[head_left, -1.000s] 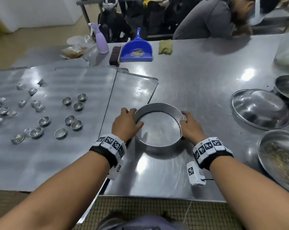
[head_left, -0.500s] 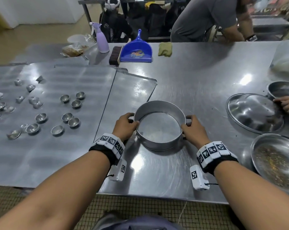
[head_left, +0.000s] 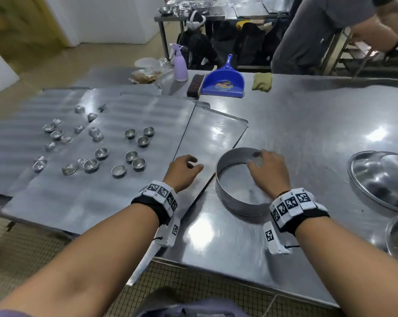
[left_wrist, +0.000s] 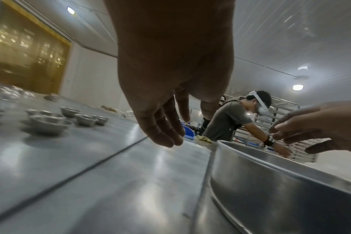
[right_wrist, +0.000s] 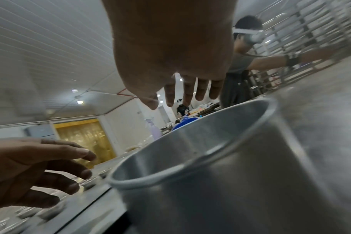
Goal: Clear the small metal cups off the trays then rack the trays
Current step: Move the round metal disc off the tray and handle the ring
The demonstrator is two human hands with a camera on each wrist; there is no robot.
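Several small metal cups (head_left: pixel 134 156) lie scattered over the flat metal trays (head_left: pixel 79 197) on the left of the steel table; in the left wrist view the cups (left_wrist: pixel 48 125) show blurred at the left. A round metal pan (head_left: pixel 234 202) stands beside the trays' right edge. My left hand (head_left: pixel 189 167) hovers over the narrow right tray (head_left: pixel 214 133), fingers loosely curled, holding nothing. My right hand (head_left: pixel 259 163) hangs over the pan with its fingers spread and hanging down, gripping nothing. The right wrist view shows the pan rim (right_wrist: pixel 200 171) below the right hand's fingers (right_wrist: pixel 187 96).
A blue dustpan (head_left: pixel 224 82), a brush (head_left: pixel 193 85), a purple spray bottle (head_left: pixel 180 65) and a green cloth (head_left: pixel 262 81) sit at the table's back. Large steel bowls (head_left: pixel 381 179) lie to the right. Another person (head_left: pixel 319 30) bends over behind the table.
Both hands have let go of the pan's sides. The left hand moved left over the tray; the right hand rose above the pan's opening.
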